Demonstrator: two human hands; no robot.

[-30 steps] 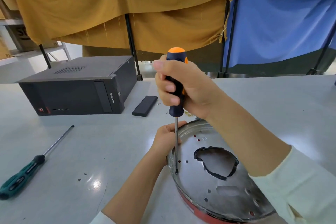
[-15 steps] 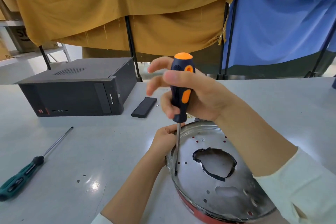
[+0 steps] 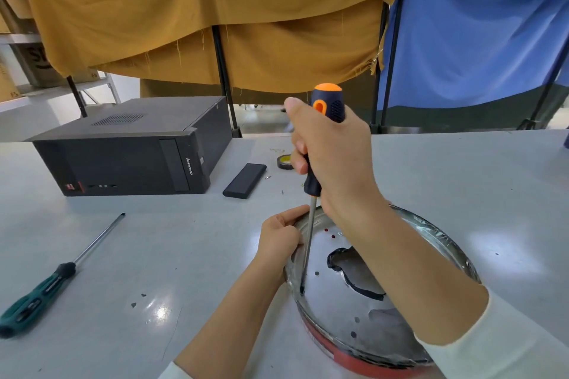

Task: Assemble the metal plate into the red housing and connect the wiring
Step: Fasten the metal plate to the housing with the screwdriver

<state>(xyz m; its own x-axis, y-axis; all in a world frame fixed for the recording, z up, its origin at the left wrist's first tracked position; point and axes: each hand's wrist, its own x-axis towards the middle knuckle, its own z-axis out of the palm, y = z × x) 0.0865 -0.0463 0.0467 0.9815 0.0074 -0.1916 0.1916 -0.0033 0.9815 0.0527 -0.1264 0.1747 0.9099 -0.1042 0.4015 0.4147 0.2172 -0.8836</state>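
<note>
Plate sits inside the red housing at the near right of the table; step in hand looks like driving a screw at the plate's left edge. Screwdriver stands nearly upright, slightly tilted, its tip down at the plate's left rim; the screw itself is too small to make out. Risk: with the shaft off vertical, the tip could cam out of the screw head and skid across the plate, or toward the left fingers just beside it. Risk: the plate could turn in the housing under torque if the left hand's hold slackens, putting the holes out of line. No wiring visible, so that step is likely not yet done. Right hand wraps closed around the black-and-orange handle, full fist. Left hand curls over the rim of plate and housing, thumb on top, steadying them.
</note>
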